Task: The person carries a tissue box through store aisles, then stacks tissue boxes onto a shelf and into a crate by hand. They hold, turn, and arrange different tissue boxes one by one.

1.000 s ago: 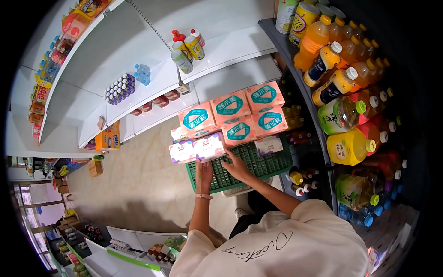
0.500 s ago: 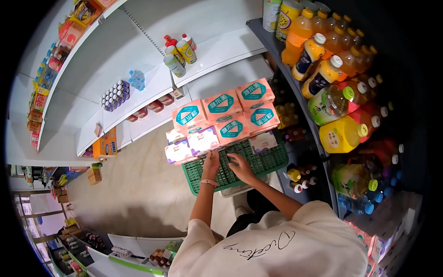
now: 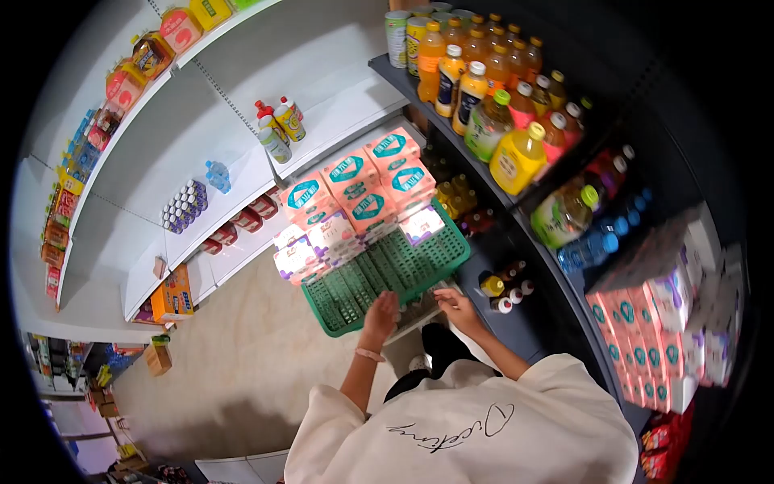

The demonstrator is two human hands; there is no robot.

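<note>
From my seat I take the green basket (image 3: 359,284) as landmark: white shelving (image 3: 322,56) rises beyond it and to its left, a dark rack (image 3: 540,323) bounds its right, and a tall block of cartons (image 3: 645,347) shows well apart to the basket's right, past that rack. The basket's long axis slants crosswise ahead of the two arms, its left end nearer me. Along its far side sit the stacked pink packs (image 3: 371,203), with white-and-purple packs (image 3: 334,230) low against them. So the packs lie ahead of both hands, with green slats and the near rim between. I judge the left hand (image 3: 383,311) nearer: it overlaps that rim in view, though I cannot tell whether they touch; the right hand (image 3: 457,307) hangs just outside it. Both have loosely parted fingers, gripping nothing I can see. Low bottles (image 3: 493,285) flank the right hand, beside the basket.
</note>
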